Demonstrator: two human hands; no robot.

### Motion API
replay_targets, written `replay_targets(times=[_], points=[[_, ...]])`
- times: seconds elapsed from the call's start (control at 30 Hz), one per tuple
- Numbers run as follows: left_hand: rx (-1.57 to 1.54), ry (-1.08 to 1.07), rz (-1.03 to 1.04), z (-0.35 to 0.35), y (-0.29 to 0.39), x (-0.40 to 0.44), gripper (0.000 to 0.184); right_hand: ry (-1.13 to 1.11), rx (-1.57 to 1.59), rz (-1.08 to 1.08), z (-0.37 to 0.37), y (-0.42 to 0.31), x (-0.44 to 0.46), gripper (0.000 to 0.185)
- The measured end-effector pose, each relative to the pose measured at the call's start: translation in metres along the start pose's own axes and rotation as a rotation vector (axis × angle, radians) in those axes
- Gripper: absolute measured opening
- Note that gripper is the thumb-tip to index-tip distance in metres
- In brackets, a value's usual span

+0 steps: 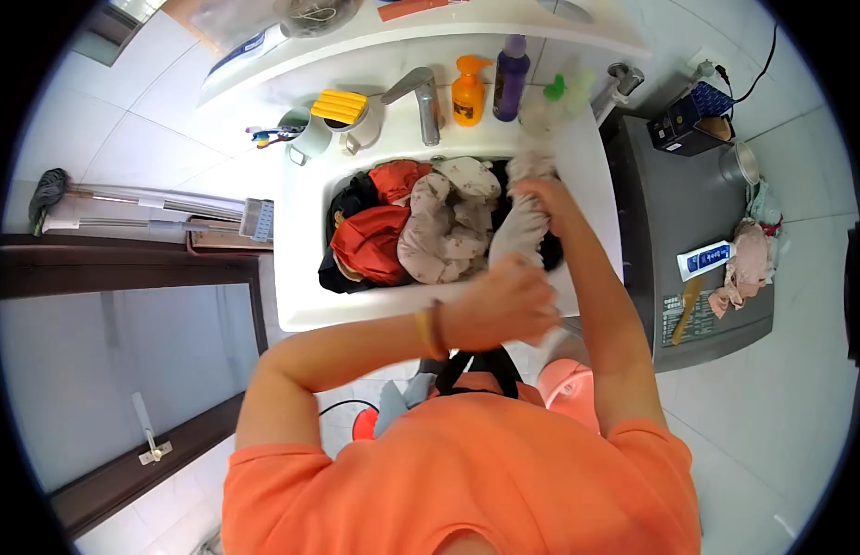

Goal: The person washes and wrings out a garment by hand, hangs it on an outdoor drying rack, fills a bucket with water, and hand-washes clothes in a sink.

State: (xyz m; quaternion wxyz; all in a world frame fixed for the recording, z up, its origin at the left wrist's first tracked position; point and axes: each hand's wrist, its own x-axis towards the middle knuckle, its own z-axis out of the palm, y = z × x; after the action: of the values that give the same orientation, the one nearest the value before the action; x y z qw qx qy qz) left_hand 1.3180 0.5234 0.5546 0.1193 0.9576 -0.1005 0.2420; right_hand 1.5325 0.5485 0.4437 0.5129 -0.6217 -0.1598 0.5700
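My right hand (548,202) is closed around the upper part of a twisted, light floral garment (519,233) over the right side of the sink (305,305). Lower down, my left hand (506,301) is clenched at the garment's near end, slightly blurred by motion. The cloth stretches between both fists. Beside it in the basin lies a heap of wet-looking clothes: a red cloth (372,242), a pale floral cloth (433,231) and a black cloth (358,196). The garment's top end bunches above my right fist.
Behind the basin stand a faucet (428,111), an orange pump bottle (469,95), a purple bottle (510,83) and cups (311,137). A grey washing machine (647,240) on the right bears a toothpaste tube (705,261). A pink bucket (573,393) sits below.
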Motion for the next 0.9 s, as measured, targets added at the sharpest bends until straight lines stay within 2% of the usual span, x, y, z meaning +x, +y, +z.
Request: replay_targets(times=[0.03, 0.1, 0.2, 0.3, 0.33, 0.4, 0.43, 0.5, 0.57, 0.63, 0.67, 0.73, 0.83, 0.87, 0.9], points=[[0.007, 0.124, -0.017, -0.014, -0.017, -0.012, 0.018, 0.014, 0.234, -0.041, -0.010, 0.001, -0.011, 0.025], [0.106, 0.110, -0.118, -0.036, -0.052, -0.036, 0.018, 0.029, 0.705, -0.141, -0.023, 0.002, -0.037, 0.024], [-0.092, 0.513, -0.301, -0.030, -0.057, -0.039, 0.024, -0.001, 1.013, -0.197, 0.013, -0.003, -0.086, 0.026], [-0.275, 0.373, -0.085, -0.050, -0.052, -0.016, 0.032, -0.112, 0.870, -0.214, 0.015, 0.049, -0.065, 0.026], [-0.267, 0.388, -0.069, -0.052, -0.052, -0.013, 0.034, -0.139, 0.911, -0.162, 0.020, 0.053, -0.065, 0.026], [-0.278, 0.422, -0.111, -0.059, -0.046, -0.004, 0.032, -0.186, 0.976, -0.063, 0.022, 0.054, -0.063, 0.025], [-0.286, 0.431, -0.141, -0.064, -0.041, 0.000, 0.031, -0.095, 1.009, -0.080, 0.028, 0.052, -0.066, 0.024], [-0.156, 0.710, -0.392, -0.071, -0.049, 0.003, 0.027, 0.082, 1.080, -0.116, 0.043, 0.032, -0.079, 0.023], [-0.240, 0.837, -0.635, -0.071, -0.062, -0.006, 0.018, 0.132, 0.847, -0.441, 0.050, -0.011, -0.106, 0.021], [-0.601, 0.967, -0.953, -0.057, -0.074, -0.018, 0.014, 0.202, 0.482, -0.777, 0.062, -0.054, -0.142, 0.018], [-0.789, 1.018, -1.098, -0.051, -0.083, -0.022, 0.013, 0.253, 0.324, -0.827, 0.069, -0.062, -0.153, 0.019], [-0.855, 0.962, -1.103, -0.045, -0.095, -0.027, 0.015, 0.361, 0.004, -0.908, 0.083, -0.067, -0.172, 0.024], [-0.907, 0.850, -1.102, -0.042, -0.106, -0.024, 0.016, 0.244, -0.075, -0.954, 0.092, -0.073, -0.185, 0.039], [-0.921, 0.798, -1.104, -0.046, -0.108, -0.019, 0.016, 0.221, -0.144, -1.049, 0.097, -0.081, -0.183, 0.048], [-0.936, 0.746, -1.108, -0.047, -0.111, -0.014, 0.015, 0.174, -0.246, -1.164, 0.102, -0.090, -0.184, 0.048]])
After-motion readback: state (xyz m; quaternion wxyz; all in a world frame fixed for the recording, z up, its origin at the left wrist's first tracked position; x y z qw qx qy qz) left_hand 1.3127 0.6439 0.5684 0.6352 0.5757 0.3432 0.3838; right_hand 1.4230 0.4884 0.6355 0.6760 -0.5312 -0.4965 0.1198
